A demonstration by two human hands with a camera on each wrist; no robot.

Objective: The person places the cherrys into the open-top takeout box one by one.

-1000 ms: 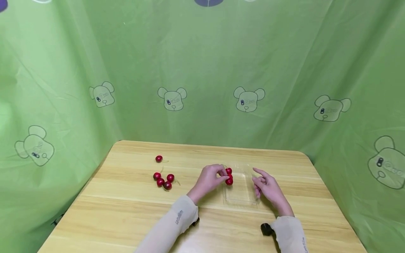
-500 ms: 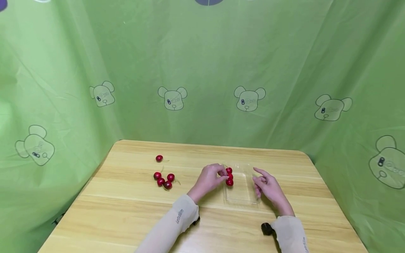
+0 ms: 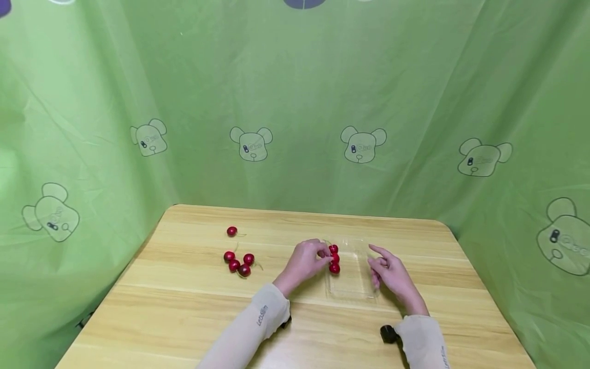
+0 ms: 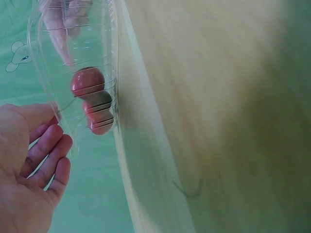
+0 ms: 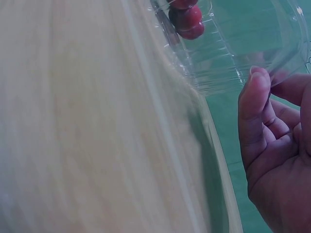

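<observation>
In the head view my left hand (image 3: 306, 260) is at the left side of a clear plastic container (image 3: 350, 293). Its thumb and index finger pinch a thin cherry stem (image 4: 68, 104), while the other fingers curl loosely. Three red cherries sit in a row inside along that side: a far cherry (image 3: 333, 248), a middle cherry (image 3: 335, 258) and a near cherry (image 3: 334, 268). My right hand (image 3: 392, 277) is at the container's right rim. Its index finger is straight and its thumb tip (image 5: 260, 80) overlaps the plastic edge.
On the left of the wooden table (image 3: 184, 318) lies a cluster of several cherries (image 3: 234, 265) with stems. Behind it, a single cherry (image 3: 232, 231) lies apart. A green curtain (image 3: 304, 179) printed with bear heads surrounds the table's back and sides.
The near cherry in the container has shifted slightly toward me, showing more of the middle one. Both hands stay almost in place.
</observation>
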